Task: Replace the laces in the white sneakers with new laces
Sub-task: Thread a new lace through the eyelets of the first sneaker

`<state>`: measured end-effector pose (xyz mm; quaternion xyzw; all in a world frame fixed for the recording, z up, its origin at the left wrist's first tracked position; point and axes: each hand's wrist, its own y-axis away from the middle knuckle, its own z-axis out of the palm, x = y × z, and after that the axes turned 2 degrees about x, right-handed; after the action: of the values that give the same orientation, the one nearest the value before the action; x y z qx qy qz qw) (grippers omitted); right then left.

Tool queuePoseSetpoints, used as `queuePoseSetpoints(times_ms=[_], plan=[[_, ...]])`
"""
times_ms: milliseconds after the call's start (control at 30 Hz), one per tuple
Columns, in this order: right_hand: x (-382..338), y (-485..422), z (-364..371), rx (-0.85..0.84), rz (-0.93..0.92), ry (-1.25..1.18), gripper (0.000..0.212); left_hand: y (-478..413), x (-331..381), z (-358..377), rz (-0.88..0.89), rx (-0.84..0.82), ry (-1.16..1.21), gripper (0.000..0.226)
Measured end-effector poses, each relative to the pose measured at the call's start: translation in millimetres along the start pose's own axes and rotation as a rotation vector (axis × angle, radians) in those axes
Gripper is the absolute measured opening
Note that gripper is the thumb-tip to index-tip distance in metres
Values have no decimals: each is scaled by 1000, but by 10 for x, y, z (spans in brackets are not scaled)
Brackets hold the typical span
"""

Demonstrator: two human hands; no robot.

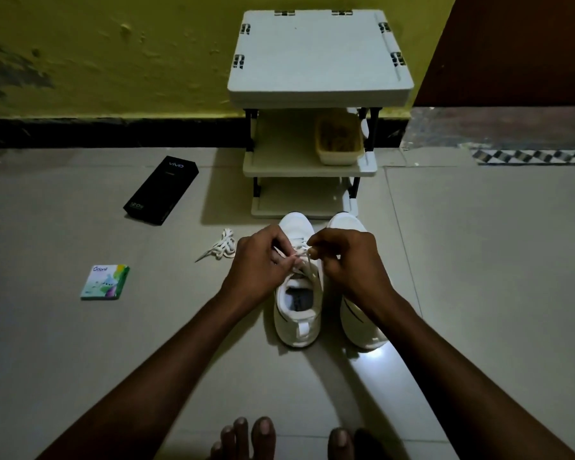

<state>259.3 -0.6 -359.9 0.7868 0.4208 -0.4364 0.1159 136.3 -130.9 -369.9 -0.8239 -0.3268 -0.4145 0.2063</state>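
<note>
Two white sneakers were pictured side by side on the floor [113, 343], the lace [307, 265] of the left sneaker [299, 307] pinched over its eyelets by both the left hand [259, 257] and the right hand [344, 257]. The job was judged unfinished: one loose lace bundle [221, 249] was seen just left of the shoes, while the lacing of the right sneaker [357, 323] was hidden by the right hand.
</note>
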Motion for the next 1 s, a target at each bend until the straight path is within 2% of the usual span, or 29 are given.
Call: queuePoseSetpoints(times_ms=[167,400,500,567,700,733,800,833,933,1000], plan=[[-6,-2,3,-11,-15,-18,28,-17,17,43,-7,18,-74,19],[14,-39,20,-11,-58,23,31,-81,-60,-28,-79,-40,158,31],[11,-33,33,-11,-79,60,29,-72,-38,-49,-64,-92,220,28],[8,-18,34,-13,-57,80,27,-65,-37,-83,18,-121,174,24],[-18,50,-2,5,17,98,20,-104,-138,-191,436,-156,-192,27],[-15,66,-12,3,44,96,18,-102,-144,-199,475,-144,-229,23],[1,84,-8,3,90,87,9,-65,-114,-188,411,-92,-204,11],[8,89,-1,2,102,94,6,-42,-118,-158,326,-61,-167,12],[18,91,34,-1,145,94,15,41,-149,-41,3,-82,2,22],[24,84,45,1,199,57,20,69,-136,-6,-151,-56,156,21]])
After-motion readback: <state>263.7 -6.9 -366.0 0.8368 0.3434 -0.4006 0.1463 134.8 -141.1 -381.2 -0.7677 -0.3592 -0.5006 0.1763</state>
